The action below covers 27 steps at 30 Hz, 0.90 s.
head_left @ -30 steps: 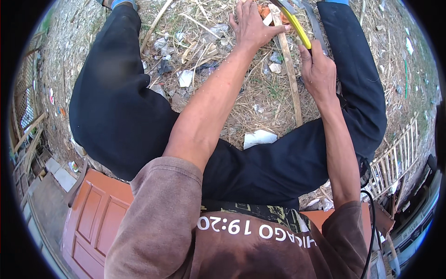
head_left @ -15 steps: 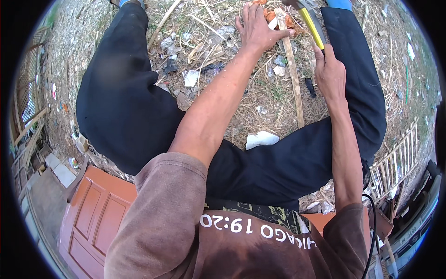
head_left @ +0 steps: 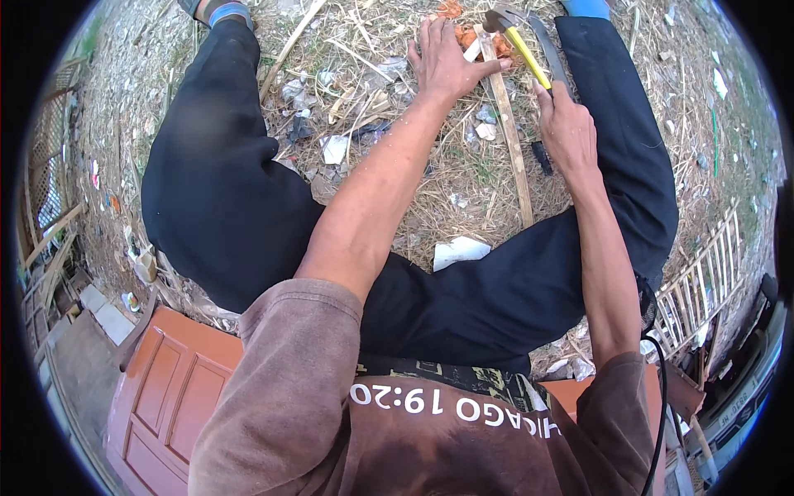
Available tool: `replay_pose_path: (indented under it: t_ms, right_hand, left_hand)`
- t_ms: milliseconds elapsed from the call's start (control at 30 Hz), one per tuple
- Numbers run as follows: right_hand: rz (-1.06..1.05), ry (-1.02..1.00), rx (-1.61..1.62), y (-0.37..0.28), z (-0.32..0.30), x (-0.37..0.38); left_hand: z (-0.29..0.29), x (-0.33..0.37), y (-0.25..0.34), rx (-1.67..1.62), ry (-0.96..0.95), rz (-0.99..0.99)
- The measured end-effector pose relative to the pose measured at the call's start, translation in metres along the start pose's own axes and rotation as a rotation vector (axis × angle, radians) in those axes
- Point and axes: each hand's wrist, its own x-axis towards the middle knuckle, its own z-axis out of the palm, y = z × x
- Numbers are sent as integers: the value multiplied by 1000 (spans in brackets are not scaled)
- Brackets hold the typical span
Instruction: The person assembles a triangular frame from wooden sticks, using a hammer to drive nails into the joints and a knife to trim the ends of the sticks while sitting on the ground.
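My right hand [head_left: 569, 132] is wrapped round a hammer [head_left: 528, 56] with a yellow handle. Its dark head tilts over orange-brown lumps [head_left: 494, 41], perhaps broken brick. A long grey blade [head_left: 547, 43] runs beside the handle to my right fingers; whether I grip it too, I cannot tell. My left hand [head_left: 451, 68] is spread, palm down, its thumb reaching across a long thin wooden strip [head_left: 511, 136]. A short pale piece of wood [head_left: 472, 51] lies by the strip's far end, close to my left fingers. The strip's near end meets my bent leg.
My legs in black trousers [head_left: 223, 174] frame the straw-littered ground. A white fragment [head_left: 461, 251] and a black scrap [head_left: 542, 157] lie between them. Behind me is a reddish-brown panelled door [head_left: 169, 388]. A slatted bamboo rack [head_left: 703, 277] lies at right.
The whole view has shifted slightly left and down. The hammer has tipped left, its head now nearer the strip's far end. My left hand stays spread at the strip.
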Motion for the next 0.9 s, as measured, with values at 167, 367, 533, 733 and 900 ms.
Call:
replay_pose_path:
  t_ms: [167, 367, 533, 733, 900]
  right_hand:
    - [-25, 81, 262, 5, 7, -10]
    - [255, 6, 378, -8, -5, -3]
    - [364, 39, 561, 1, 1, -22]
    - [350, 3, 573, -13, 6, -30]
    - [329, 10, 596, -14, 15, -29]
  left_hand:
    - [3, 3, 4, 26, 25, 38]
    - [-19, -12, 0, 105, 115, 142]
    - [-54, -43, 14, 218, -213, 77]
    - [-57, -38, 11, 148, -212, 49]
    - [-65, -38, 28, 84, -256, -49]
